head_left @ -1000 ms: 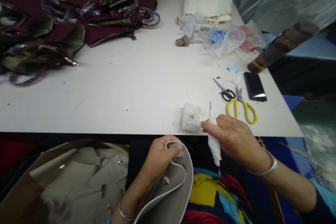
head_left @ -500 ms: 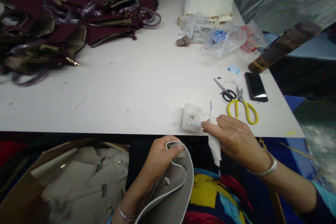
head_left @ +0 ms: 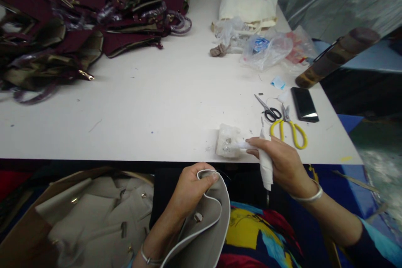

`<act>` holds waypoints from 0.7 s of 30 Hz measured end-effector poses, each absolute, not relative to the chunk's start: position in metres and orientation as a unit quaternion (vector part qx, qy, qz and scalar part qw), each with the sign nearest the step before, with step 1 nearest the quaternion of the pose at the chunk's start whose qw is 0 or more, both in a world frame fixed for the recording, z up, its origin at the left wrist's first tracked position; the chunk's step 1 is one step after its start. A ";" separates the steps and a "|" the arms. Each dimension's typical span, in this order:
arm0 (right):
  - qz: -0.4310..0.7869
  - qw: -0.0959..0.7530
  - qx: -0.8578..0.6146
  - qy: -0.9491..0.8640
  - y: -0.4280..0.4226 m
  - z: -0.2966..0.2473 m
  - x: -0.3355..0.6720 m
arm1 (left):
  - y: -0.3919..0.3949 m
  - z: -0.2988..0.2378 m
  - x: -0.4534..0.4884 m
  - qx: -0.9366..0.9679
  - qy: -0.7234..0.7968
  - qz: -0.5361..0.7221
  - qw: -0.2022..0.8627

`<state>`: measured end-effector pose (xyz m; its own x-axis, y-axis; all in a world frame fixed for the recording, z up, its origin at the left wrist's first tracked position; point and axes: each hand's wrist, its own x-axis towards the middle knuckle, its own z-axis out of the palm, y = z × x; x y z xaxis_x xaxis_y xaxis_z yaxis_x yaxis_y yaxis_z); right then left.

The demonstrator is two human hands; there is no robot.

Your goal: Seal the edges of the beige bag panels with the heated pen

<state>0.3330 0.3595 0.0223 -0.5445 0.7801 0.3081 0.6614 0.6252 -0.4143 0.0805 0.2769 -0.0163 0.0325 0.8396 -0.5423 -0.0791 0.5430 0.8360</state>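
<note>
My left hand (head_left: 195, 186) pinches the upper edge of a grey-beige bag piece (head_left: 216, 217) with pale edges, below the table's front edge. The piece is folded over on itself, and a small metal fitting shows on its inner side. My right hand (head_left: 281, 163) is closed around a white-wrapped tool (head_left: 266, 159) with a thin metal tip at each end. From the fingertips of that hand a slim white stick (head_left: 245, 145) reaches left to a whitish, translucent block (head_left: 228, 141) on the table. Whether the stick touches the block, I cannot tell.
Black-handled scissors (head_left: 271, 114), yellow-handled snips (head_left: 295, 134) and a phone (head_left: 304, 104) lie right. Behind them are plastic bags (head_left: 266, 50), a dark bottle (head_left: 339, 56) and a cream bag (head_left: 248, 6). Maroon bags (head_left: 132, 29) cover the back left. A box (head_left: 31, 222) holds beige pieces.
My right hand has shifted slightly right with the wrapped tool, whose upper tip is now closer to the scissors. My left hand keeps its hold on the bag piece.
</note>
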 end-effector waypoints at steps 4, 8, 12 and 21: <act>0.248 0.361 -0.485 -0.757 0.374 -0.012 0.334 | 0.277 -0.012 0.081 0.330 0.603 0.343 0.640; 0.298 0.380 -0.508 -0.713 0.380 -0.037 0.330 | 0.278 -0.005 0.078 0.349 0.619 0.322 0.625; 0.295 0.378 -0.501 -0.720 0.381 -0.049 0.327 | 0.280 0.001 0.077 0.380 0.631 0.313 0.599; 0.238 0.448 -0.471 -0.722 0.370 -0.038 0.330 | 0.282 0.011 0.086 0.401 0.639 0.299 0.585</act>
